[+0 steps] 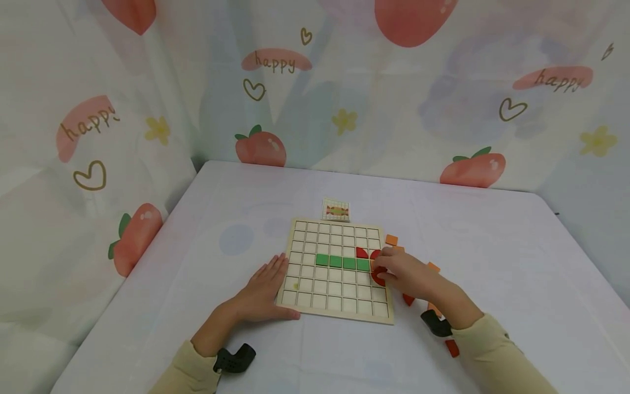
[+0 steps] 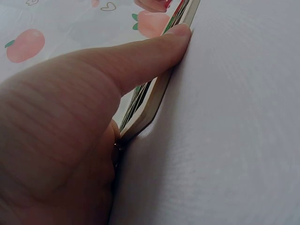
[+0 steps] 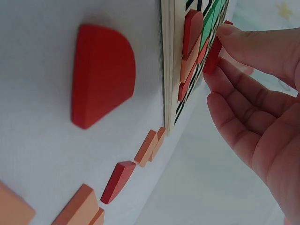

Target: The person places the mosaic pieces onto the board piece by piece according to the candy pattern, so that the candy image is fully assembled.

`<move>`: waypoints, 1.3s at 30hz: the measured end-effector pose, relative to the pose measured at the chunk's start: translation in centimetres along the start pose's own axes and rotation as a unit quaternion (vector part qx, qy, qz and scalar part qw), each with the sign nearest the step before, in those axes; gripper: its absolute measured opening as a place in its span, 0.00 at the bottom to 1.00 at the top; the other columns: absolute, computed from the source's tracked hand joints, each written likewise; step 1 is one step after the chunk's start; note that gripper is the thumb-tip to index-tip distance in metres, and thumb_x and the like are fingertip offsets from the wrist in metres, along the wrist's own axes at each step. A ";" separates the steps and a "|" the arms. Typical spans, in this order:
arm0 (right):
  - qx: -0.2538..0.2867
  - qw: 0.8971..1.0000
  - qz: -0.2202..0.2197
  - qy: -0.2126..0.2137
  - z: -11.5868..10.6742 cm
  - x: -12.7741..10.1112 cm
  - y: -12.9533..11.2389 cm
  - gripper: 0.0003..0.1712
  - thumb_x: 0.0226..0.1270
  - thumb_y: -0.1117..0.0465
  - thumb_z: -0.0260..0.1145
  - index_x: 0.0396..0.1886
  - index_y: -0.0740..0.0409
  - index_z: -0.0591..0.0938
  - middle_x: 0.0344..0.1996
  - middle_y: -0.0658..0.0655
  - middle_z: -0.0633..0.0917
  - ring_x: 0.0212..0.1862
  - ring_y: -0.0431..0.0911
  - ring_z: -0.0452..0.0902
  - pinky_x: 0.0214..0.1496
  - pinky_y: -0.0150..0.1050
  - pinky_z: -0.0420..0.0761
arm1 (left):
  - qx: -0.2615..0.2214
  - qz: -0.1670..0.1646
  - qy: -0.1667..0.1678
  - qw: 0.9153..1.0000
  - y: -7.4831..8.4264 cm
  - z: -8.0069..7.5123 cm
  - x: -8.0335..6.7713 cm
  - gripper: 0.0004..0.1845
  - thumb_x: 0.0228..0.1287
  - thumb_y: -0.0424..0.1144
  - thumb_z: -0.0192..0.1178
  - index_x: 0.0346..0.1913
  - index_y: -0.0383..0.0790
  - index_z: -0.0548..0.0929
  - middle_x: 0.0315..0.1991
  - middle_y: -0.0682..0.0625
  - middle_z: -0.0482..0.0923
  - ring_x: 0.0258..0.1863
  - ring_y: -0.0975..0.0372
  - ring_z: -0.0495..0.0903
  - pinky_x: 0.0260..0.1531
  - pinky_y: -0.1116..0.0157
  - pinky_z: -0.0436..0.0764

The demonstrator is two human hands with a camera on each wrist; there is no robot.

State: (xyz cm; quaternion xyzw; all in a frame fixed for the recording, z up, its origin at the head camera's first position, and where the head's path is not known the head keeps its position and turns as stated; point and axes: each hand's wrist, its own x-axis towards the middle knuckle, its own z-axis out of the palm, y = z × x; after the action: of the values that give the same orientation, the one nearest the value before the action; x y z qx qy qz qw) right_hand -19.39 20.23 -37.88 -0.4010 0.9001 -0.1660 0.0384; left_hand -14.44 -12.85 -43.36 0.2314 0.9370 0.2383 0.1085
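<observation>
A wooden grid board lies on the table. My left hand rests at its near left corner, fingers straight along the left side, thumb against the near edge. Several green squares sit in a row in the grid, with a red quarter-round piece above the right end. Over the board's right side, my right hand pinches a red piece between thumb and fingers. Below that hand in the right wrist view, a red rounded piece and an orange piece lie on the board.
A small pattern card lies beyond the board's far edge. Loose pieces are scattered right of the board, among them an orange square, a red piece and a red rounded piece. A printed curtain hangs behind the table.
</observation>
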 end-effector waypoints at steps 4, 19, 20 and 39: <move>0.013 1.000 -0.002 -0.007 0.3 0.2 -0.2 0.08 0.55 0.72 0.67 0.35 0.59 0.81 0.34 0.51 0.76 0.36 0.43 0.72 0.36 0.34 0.77 | -0.001 0.000 0.000 1.000 0.1 -0.1 -0.1 0.62 0.47 0.69 0.59 0.71 0.33 0.40 0.72 0.44 0.34 0.70 0.57 0.33 0.64 0.56 0.40; 0.007 0.999 0.003 -0.035 0.9 1.4 -1.3 0.07 0.57 0.66 0.67 0.37 0.56 0.83 0.35 0.48 0.77 0.39 0.42 0.73 0.41 0.35 0.77 | -0.005 0.003 0.004 1.000 0.0 0.0 0.0 0.62 0.47 0.69 0.59 0.71 0.33 0.39 0.72 0.44 0.33 0.70 0.58 0.33 0.64 0.56 0.40; 0.007 0.999 0.003 -0.037 1.0 1.4 -1.3 0.07 0.57 0.67 0.67 0.37 0.56 0.83 0.35 0.48 0.77 0.38 0.42 0.73 0.41 0.35 0.77 | -0.004 0.003 0.003 1.000 0.0 0.0 0.0 0.62 0.47 0.69 0.59 0.71 0.33 0.39 0.72 0.44 0.33 0.70 0.58 0.33 0.64 0.55 0.40; -0.024 0.998 -0.061 0.001 1.9 1.2 -1.4 0.09 0.54 0.70 0.69 0.36 0.60 0.85 0.34 0.51 0.79 0.39 0.43 0.74 0.42 0.35 0.77 | -0.006 0.006 0.001 1.000 0.0 0.0 0.0 0.62 0.47 0.69 0.59 0.71 0.33 0.39 0.72 0.44 0.33 0.70 0.57 0.33 0.64 0.56 0.40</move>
State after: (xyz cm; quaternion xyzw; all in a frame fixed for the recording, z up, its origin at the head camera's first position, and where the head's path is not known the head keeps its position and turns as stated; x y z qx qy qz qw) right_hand -18.83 17.93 -39.07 -0.4561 0.8775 -0.1470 0.0174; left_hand -14.46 -12.85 -43.35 0.2361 0.9343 0.2446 0.1073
